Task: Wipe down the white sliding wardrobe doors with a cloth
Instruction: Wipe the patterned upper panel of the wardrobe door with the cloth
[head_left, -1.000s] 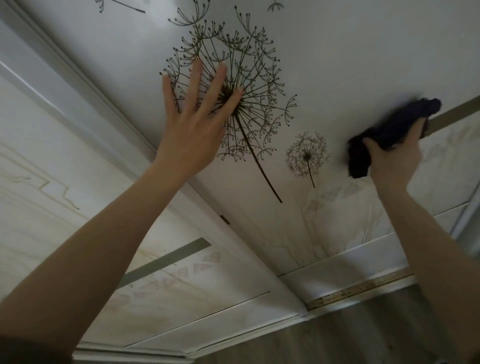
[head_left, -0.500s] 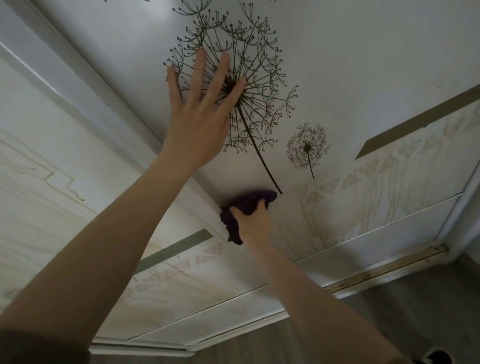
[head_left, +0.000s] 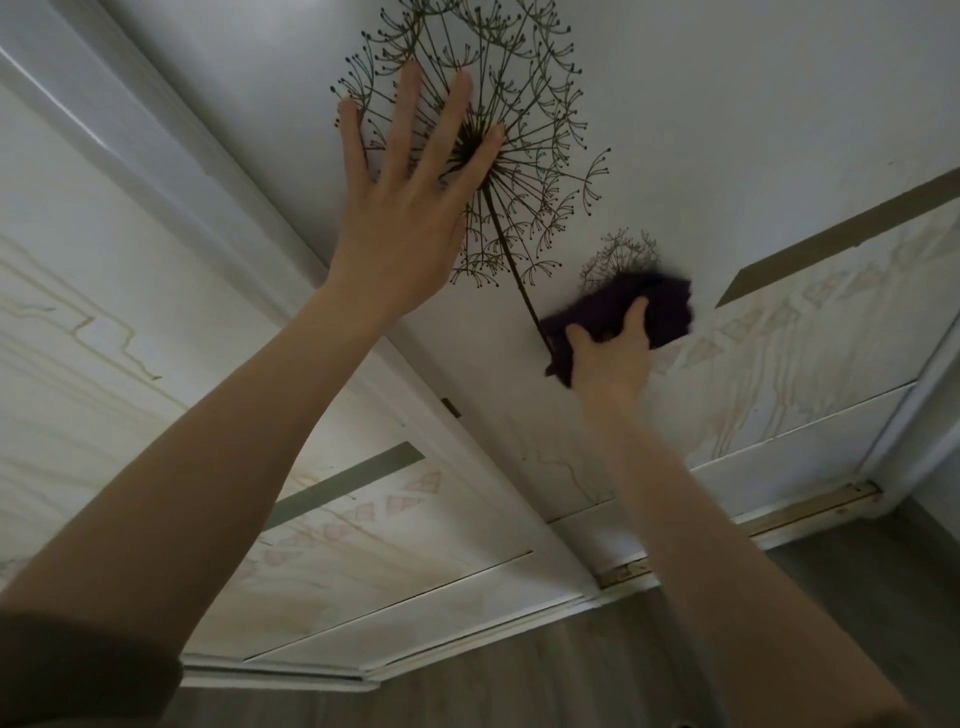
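Against the right-hand wardrobe door: left hand flat, fingers spread wide over the large dandelion decal. Lower on the same panel, right hand with fingers curled around a dark purple cloth, pressed to the surface at the small dandelion, beside the large stem's foot. Left-hand door overlapping at the left edge; bottom track and grey floor below.
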